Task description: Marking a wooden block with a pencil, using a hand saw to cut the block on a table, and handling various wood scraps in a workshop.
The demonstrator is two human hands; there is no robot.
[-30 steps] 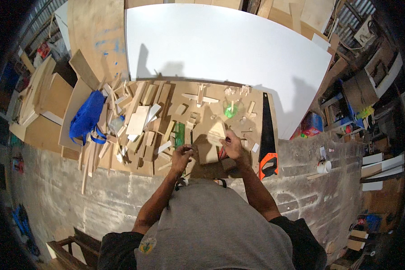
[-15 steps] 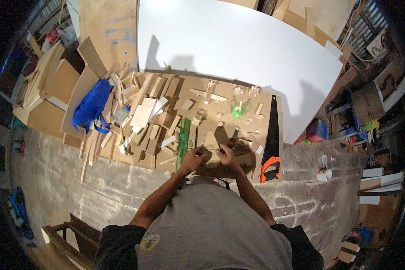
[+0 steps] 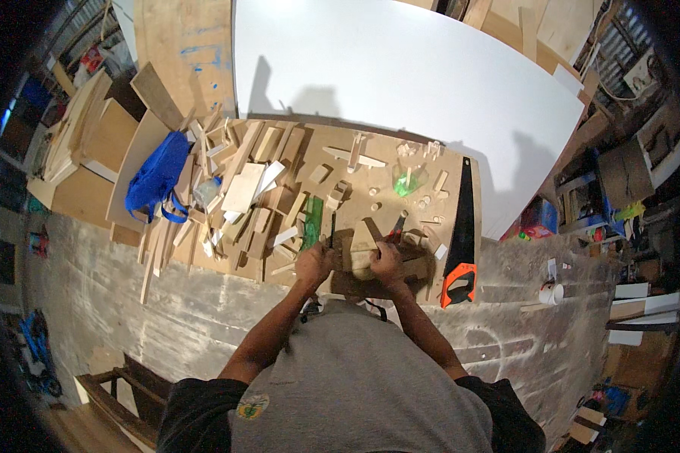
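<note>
My right hand (image 3: 387,264) is closed on the edge of a pale wooden block (image 3: 363,240), which lies on the brown board in front of me. Left of the block, my left hand (image 3: 314,264) is curled, and whatever it may hold is too small to make out. Just beyond its fingers are a thin dark tool (image 3: 333,225) and a green see-through strip (image 3: 313,224). A red-and-dark handled tool (image 3: 397,227) lies past my right hand. Shadow covers much of the area under my hands.
Wood offcuts (image 3: 243,187) and a blue bag (image 3: 157,177) crowd the left side. A wooden toy plane (image 3: 355,153), a small wooden car-like piece (image 3: 338,194) and a green plastic cup-like thing (image 3: 406,183) lie farther back. A handsaw (image 3: 461,241) with an orange handle lies right.
My hands, close together before over the block, have moved apart. The left has gone left toward the thin dark tool; the right has come onto the block, now more plainly in view.
</note>
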